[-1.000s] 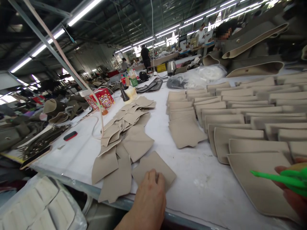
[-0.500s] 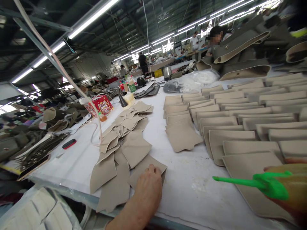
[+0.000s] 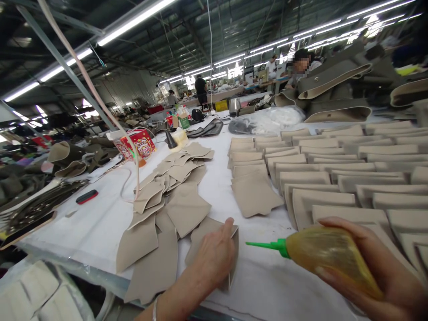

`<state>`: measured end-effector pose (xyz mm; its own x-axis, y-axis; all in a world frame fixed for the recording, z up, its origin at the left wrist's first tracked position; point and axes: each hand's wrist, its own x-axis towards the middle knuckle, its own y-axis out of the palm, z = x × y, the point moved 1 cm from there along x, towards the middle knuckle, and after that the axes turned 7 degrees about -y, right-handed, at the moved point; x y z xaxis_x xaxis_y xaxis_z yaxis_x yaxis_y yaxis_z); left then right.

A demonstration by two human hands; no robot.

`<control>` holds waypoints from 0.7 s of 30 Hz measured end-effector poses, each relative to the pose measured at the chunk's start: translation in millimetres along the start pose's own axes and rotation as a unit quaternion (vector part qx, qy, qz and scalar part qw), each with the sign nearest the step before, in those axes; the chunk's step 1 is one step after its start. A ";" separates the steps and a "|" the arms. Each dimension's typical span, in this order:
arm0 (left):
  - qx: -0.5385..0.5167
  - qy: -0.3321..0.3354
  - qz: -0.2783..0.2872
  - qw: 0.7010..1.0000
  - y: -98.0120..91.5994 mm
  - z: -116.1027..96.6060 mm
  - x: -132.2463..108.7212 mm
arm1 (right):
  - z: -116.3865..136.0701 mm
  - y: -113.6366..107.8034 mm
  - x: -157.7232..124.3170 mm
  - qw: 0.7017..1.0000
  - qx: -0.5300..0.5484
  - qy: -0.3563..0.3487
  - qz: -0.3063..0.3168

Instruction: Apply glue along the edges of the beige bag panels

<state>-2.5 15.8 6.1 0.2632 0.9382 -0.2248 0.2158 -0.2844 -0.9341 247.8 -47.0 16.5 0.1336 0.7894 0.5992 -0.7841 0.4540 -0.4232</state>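
Gripped in the right hand (image 3: 377,272), glue bottle (image 3: 329,258); left hand (image 3: 214,258) lifts beige piece (image 3: 234,254).

Matt beige leather-like pieces (image 3: 187,209); glossy translucent plastic bottle (image 3: 329,256), green nozzle.

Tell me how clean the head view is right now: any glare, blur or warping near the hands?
Head view: the ceiling tube lights blow out white; the left hand on the beige piece and the right hand holding the glue bottle look sharp; wide-angle warping stretches the edges, so the stacked panels fan out; the far benches are soft.
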 end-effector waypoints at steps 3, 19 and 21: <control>-0.024 0.013 0.001 1.000 -5.2 1.4 -1.3 | 2.8 13.7 5.2 0.999 0.010 -0.038 -0.005; -0.129 0.055 -0.029 0.990 -2.0 11.4 2.0 | -1.9 43.3 6.7 0.987 -0.048 -0.117 0.097; -0.127 0.058 -0.031 0.990 -1.6 10.9 1.7 | -2.4 42.8 6.4 0.984 -0.055 -0.129 0.109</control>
<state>-12.7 20.0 4.2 0.3449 0.9305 -0.1231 0.4597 -0.2819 -0.8421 216.5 -21.5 0.6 -0.2011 0.7482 0.6323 -0.7042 0.3383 -0.6242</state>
